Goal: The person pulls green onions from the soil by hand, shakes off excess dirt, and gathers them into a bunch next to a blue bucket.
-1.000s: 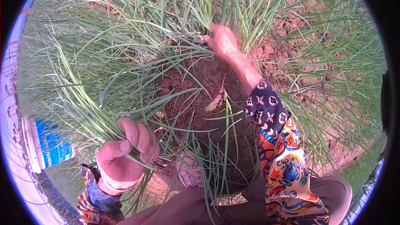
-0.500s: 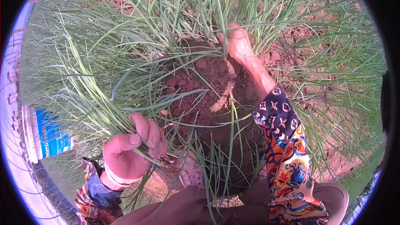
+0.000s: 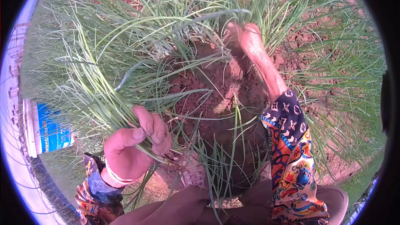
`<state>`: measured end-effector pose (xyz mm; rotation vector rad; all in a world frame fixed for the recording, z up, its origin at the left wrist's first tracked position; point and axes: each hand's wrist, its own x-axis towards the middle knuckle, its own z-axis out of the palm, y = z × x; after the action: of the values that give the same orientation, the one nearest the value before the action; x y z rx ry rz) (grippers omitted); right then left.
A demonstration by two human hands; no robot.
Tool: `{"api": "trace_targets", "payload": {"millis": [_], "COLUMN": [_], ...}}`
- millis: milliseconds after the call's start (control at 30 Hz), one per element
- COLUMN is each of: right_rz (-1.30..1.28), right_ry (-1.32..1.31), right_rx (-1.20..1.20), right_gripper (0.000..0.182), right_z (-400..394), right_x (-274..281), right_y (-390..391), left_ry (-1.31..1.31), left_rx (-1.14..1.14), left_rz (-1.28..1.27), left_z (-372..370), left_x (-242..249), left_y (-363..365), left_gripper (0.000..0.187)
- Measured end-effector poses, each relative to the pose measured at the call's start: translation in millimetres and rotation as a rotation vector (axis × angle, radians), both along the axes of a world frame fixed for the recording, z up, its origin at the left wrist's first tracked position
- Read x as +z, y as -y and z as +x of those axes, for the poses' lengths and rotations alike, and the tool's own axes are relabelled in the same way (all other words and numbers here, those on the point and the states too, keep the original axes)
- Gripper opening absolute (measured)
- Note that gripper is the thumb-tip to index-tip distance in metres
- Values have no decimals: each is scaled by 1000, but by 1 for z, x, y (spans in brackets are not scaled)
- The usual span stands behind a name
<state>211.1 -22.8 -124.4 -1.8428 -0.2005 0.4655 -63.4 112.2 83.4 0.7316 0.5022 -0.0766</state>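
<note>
My left hand (image 3: 135, 146) is closed around a bunch of green onions (image 3: 93, 87). Their long leaves fan up to the left, and the pale, soil-flecked root ends (image 3: 173, 157) stick out below my fingers. Farther forward, my right hand (image 3: 250, 41) is at the foot of the standing green onions (image 3: 266, 8), its fingers curled in on stems. Leaves and blur partly hide those fingertips. Beneath it lies bare reddish soil (image 3: 196, 96). A few loose green leaves (image 3: 235, 129) lie across the shaded ground before me.
Thick rows of green onions (image 3: 346, 58) grow on both sides and ahead. A white and blue bucket (image 3: 52, 129) stands at the left among the leaves. My shoe (image 3: 193, 175) and bent knees (image 3: 333, 200) are close below my hands.
My right hand has shifted slightly right along the base of the plants, and leaves near it have swung. My left hand keeps the bunch, almost in the same place.
</note>
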Motion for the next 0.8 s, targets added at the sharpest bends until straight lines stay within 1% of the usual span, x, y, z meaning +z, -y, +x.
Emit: {"api": "trace_targets", "payload": {"millis": [33,67,100,133,167,200,233,267,300,333,367,400,433,533,567,633,667,700,733,800], "right_rz": [221,311,146,107,269,269,158,-18,-3,-41,14,-108,-63,158,245,304,256,212,145,-104], "right_ry": [-40,13,90,228,453,287,286,427,632,607,716,781,754,607,537,474,412,347,219,384], "right_rx": [26,-6,-12,122,192,273,362,507,508,669,655,557,513,769,694,491,410,330,300,318], "right_gripper": [32,33,34,36,37,34,35,29,22,20,28,35,35,23,16,14,15,16,15,16], "right_z": [9,18,21,23,23,1,-23,-53,-84,-107,-131,-153,-161,-145,-137,-113,-93,-74,-53,-20], "right_x": [19,39,76,103,113,148,172,199,195,203,199,197,197,210,212,216,211,206,189,133], "right_y": [8,7,9,11,-2,-9,-13,-13,-25,-27,-26,-34,-36,-20,-16,-6,0,7,13,18], "left_ry": [14,23,34,44,62,52,45,42,74,61,47,32,36,-70,-148,43,134,99,180,342], "left_rx": [-3,22,45,69,37,49,60,73,-101,-61,-20,23,62,153,373,197,112,203,183,255], "left_rz": [17,49,84,122,157,244,330,414,458,477,499,521,324,336,93,158,193,214,170,238], "left_z": [0,2,5,7,5,10,17,21,20,22,23,21,10,4,7,10,11,15,12,9], "left_x": [0,1,2,3,1,2,4,3,4,4,7,9,4,5,12,11,12,24,29,37], "left_y": [-2,-3,-3,-4,-10,-6,-1,2,-7,-1,8,14,4,-13,-7,-16,-21,-14,-22,-21], "left_gripper": [17,19,21,23,43,51,60,68,83,83,83,83,71,57,35,26,23,20,21,24]}}
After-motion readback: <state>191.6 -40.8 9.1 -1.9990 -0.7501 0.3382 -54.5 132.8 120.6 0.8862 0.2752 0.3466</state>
